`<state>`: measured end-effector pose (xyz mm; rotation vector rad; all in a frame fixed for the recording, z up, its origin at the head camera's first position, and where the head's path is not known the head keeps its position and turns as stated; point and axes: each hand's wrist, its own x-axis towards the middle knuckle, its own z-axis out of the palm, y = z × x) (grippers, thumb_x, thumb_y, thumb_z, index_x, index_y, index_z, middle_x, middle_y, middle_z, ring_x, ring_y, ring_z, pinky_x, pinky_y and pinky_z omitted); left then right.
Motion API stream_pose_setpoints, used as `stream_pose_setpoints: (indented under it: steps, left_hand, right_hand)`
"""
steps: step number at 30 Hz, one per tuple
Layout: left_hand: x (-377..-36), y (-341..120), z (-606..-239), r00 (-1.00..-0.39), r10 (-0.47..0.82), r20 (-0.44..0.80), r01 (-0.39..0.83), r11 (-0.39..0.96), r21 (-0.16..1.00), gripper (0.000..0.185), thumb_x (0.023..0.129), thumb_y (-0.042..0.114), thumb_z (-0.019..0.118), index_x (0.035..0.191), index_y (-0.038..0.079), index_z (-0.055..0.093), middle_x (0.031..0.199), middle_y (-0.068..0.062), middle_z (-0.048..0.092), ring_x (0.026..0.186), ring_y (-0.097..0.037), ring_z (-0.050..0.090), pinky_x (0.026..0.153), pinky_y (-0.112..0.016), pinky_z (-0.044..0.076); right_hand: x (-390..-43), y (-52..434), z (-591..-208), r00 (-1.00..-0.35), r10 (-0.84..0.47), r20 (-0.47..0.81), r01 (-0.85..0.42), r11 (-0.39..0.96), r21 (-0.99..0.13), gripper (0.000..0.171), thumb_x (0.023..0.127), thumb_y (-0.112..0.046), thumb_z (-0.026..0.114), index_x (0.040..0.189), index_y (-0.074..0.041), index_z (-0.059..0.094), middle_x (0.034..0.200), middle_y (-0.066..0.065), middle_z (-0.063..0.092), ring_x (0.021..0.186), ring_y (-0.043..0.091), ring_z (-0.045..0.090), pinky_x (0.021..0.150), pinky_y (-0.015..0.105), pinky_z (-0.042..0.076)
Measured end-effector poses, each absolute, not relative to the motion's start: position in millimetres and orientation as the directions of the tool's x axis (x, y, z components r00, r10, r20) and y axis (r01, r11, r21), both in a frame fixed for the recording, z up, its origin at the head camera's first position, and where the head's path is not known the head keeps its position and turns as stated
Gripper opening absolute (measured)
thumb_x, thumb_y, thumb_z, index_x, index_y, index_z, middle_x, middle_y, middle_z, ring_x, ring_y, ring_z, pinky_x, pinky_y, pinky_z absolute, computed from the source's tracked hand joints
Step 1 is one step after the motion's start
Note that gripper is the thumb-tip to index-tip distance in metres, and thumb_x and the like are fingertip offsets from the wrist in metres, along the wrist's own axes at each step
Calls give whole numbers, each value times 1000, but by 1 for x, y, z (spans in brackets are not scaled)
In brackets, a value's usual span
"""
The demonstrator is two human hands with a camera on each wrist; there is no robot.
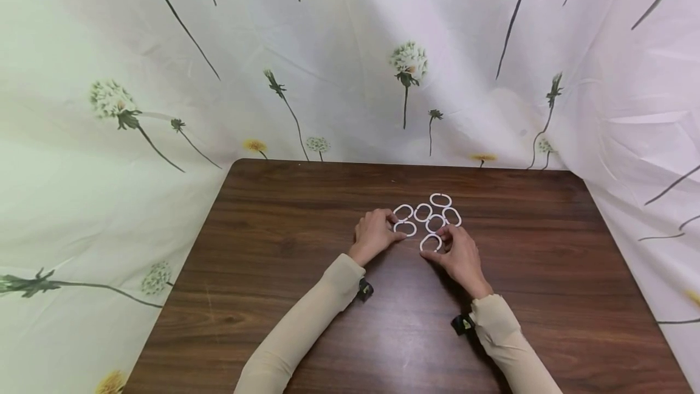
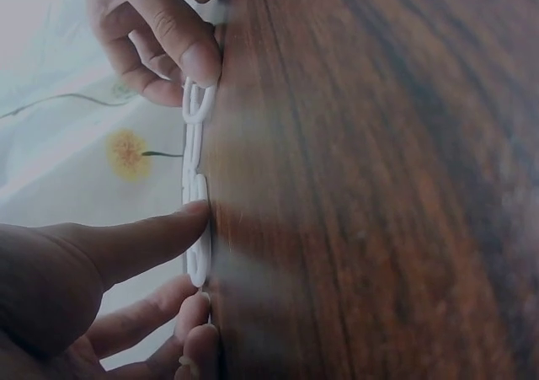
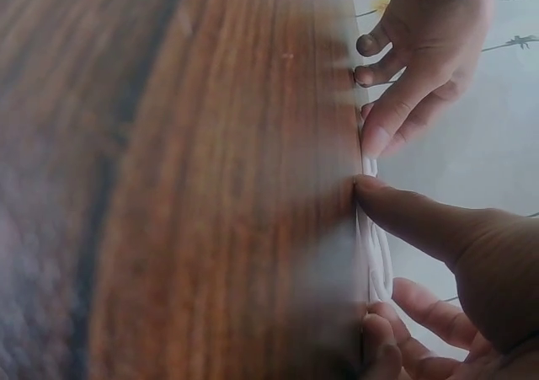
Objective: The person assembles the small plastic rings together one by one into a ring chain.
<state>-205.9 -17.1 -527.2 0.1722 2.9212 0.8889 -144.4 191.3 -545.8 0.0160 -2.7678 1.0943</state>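
Several white oval rings lie in a tight cluster on the dark wood table, right of its middle. My left hand rests at the cluster's left edge, its thumb and fingers pinching the near-left ring. In the left wrist view the left hand brackets that ring, flat on the wood. At the cluster's near edge, my right hand pinches the nearest ring between thumb and forefinger. The right wrist view shows the right hand with its thumb tip pressed down beside the ring.
A white curtain printed with dandelions hangs behind and around the table. The table's edges run close at left and right. Beige sleeves cover both forearms.
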Motion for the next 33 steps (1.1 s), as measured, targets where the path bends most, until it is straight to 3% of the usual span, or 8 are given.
stream_pose_setpoints:
  steps: [5,12,22,33]
  left_hand:
    - [-206,-18,-528,-989,144,-33,98,806,583,36,69,43,88,93,23,71,79,10,72,74,-14,65,62,-33,49]
    - [-204,-17,-528,-988,151,-17,110,790,603,36,67,41,90,92,24,71,82,10,72,77,-13,65,64,-31,50]
    - [-201,-14,-529,-983,183,24,158,766,623,38,68,34,90,96,22,69,86,9,75,83,-15,69,66,-33,52]
    - [-201,-12,-529,-982,190,5,143,719,680,29,77,20,83,103,20,69,85,7,76,83,-13,70,74,-32,54]
  right_hand:
    - [-145,192,-545,-990,45,137,-67,700,-711,54,61,-29,94,102,-11,63,90,7,68,74,17,63,65,26,48]
    - [-147,193,-545,-987,-5,158,-117,697,-708,62,63,-26,94,115,-9,67,87,8,68,71,15,63,62,21,49]
    - [-147,194,-543,-993,-8,120,-93,685,-723,52,66,-27,92,107,-9,68,80,4,67,65,10,60,59,18,48]
    - [-148,199,-541,-998,23,61,-31,660,-751,29,82,-31,80,101,-11,71,75,3,70,61,5,57,58,18,46]
